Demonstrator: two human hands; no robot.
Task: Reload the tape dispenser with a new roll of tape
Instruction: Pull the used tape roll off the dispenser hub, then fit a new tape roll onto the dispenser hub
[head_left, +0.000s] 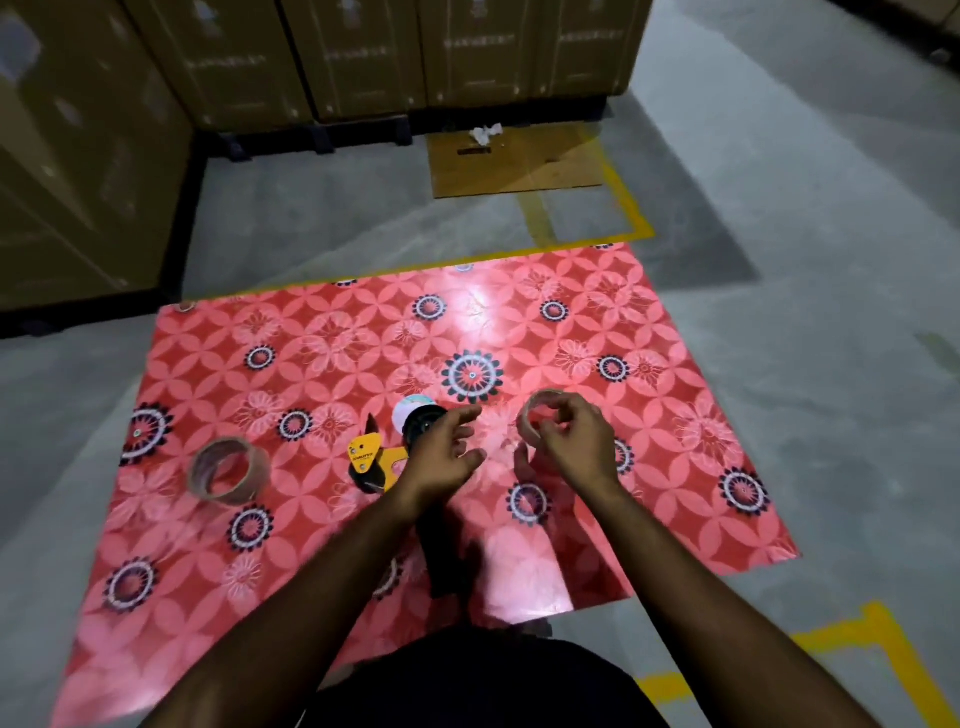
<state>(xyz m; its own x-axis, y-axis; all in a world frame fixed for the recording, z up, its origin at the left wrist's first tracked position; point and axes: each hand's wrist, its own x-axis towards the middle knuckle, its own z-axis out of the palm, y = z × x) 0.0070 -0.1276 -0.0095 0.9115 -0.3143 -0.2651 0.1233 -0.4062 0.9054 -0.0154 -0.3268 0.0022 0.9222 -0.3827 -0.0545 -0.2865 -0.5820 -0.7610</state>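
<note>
A yellow and black tape dispenser (375, 457) lies on the red patterned mat (322, 338), its black hub and a white disc at its far end. My left hand (447, 457) hovers over the dispenser's hub with fingers spread, holding nothing. My right hand (571, 441) grips a thin, nearly bare cardboard tape core (535, 415) just right of the dispenser. A full brown tape roll (228, 470) rests on the mat to the left, apart from both hands. The dispenser's dark handle (441, 556) runs toward me under my left forearm.
The mat lies on a grey concrete floor with yellow painted lines (587, 208). A flat cardboard sheet (514, 161) with crumpled paper lies beyond it. Stacked cardboard boxes (363, 57) on pallets line the back and left.
</note>
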